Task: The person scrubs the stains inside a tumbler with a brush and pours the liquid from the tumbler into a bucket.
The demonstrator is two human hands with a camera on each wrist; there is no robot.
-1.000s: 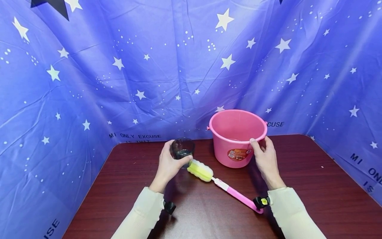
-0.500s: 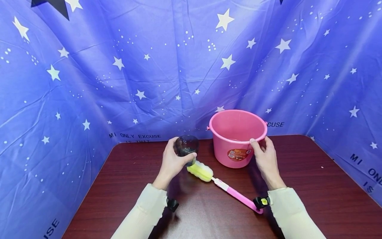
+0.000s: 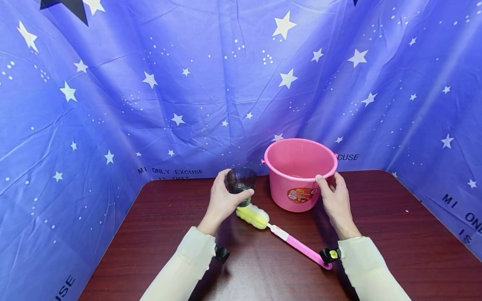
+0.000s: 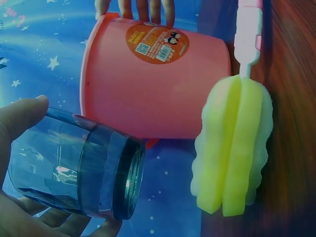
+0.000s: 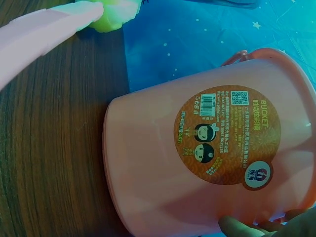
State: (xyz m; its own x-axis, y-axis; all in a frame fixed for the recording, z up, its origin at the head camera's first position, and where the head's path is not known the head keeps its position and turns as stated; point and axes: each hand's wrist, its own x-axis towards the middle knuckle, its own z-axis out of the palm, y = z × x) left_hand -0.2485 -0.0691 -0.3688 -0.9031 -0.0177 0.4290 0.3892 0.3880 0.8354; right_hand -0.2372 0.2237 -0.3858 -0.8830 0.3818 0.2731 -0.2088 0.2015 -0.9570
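Note:
My left hand [image 3: 222,198] grips a dark, see-through glass [image 3: 242,180], thumb on one side and fingers round the other. In the left wrist view the glass [image 4: 81,165] shows its thick base, raised off the table. Just to its right stands a pink bucket [image 3: 290,184], upright, with an orange label on its side. My right hand [image 3: 335,200] holds the bucket's rim at the right, thumb on the near outer side. Between the hands lies a sponge brush [image 3: 253,216] with a yellow and white head and a pink handle, its head just below the glass in the head view.
The dark red wooden table [image 3: 150,251] ends at the back against a blue curtain [image 3: 211,92] with white stars, which also hangs at both sides. The brush handle [image 3: 303,248] reaches toward my right wrist, where a black wrist strap [image 3: 326,254] overlaps its end.
My left hand has carried the glass right and slightly upward, closer to the bucket. The right hand, the bucket and the brush have stayed in place.

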